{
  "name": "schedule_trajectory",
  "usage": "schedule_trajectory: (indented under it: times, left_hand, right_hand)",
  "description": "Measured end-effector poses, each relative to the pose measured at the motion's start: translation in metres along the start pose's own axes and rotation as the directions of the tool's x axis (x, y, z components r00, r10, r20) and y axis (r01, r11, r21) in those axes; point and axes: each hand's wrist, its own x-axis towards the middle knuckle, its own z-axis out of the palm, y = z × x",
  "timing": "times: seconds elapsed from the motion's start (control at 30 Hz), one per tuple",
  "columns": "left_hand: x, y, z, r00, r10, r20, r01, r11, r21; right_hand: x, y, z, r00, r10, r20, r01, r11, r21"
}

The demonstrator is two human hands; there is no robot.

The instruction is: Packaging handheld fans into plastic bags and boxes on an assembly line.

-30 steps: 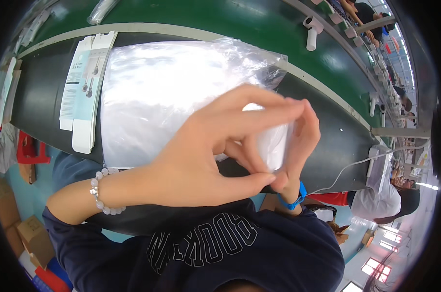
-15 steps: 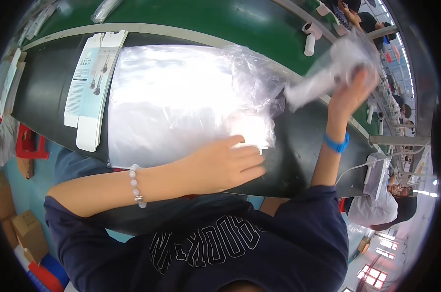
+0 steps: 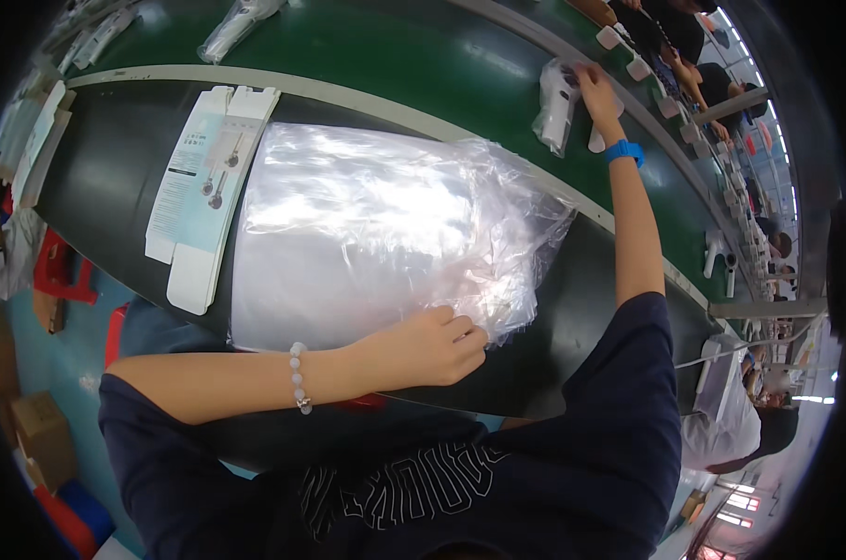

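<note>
A stack of clear plastic bags (image 3: pixel 348 252) lies on the dark worktop before me, its right end crumpled. My left hand (image 3: pixel 427 347) rests at the near right edge of the stack, its fingers curled in against the plastic. My right arm reaches far out over the green belt. There my right hand (image 3: pixel 598 98) has its fingers at the upper end of a white handheld appliance in a clear bag (image 3: pixel 556 110), which lies on the belt. Part of another white piece (image 3: pixel 597 140) shows beneath my right hand.
A flattened printed carton (image 3: pixel 208 196) lies left of the bags. More bagged appliances (image 3: pixel 239 28) sit on the green belt (image 3: pixel 376 56) at the far left. A metal rail (image 3: pixel 535 33) runs along the belt's far side, with other people at work beyond it.
My right hand has carried the bagged appliance away from me, over onto the green belt. My left hand's fingers have curled in at the stack's edge. The whole view has shifted slightly.
</note>
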Motion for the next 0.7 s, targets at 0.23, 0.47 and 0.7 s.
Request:
schedule_trajectory:
  times: [0.23, 0.47, 0.7]
  left_hand:
    - [0.001, 0.003, -0.011, 0.991, -0.075, 0.111, 0.075, 0.997, 0.007]
    - [-0.001, 0.007, 0.0, 0.993, -0.113, -0.014, 0.113, 0.993, 0.024]
    - [-0.001, -0.001, 0.001, 0.993, -0.113, 0.043, 0.117, 0.989, -0.093]
  right_hand:
    - [0.02, 0.036, -0.022, 0.988, -0.112, -0.108, -0.002, 0.686, -0.727]
    - [0.01, 0.046, -0.019, 0.99, 0.118, 0.082, -0.052, 0.827, -0.56]
    - [-0.033, -0.037, -0.027, 0.832, -0.501, -0.239, 0.38, 0.828, -0.413]
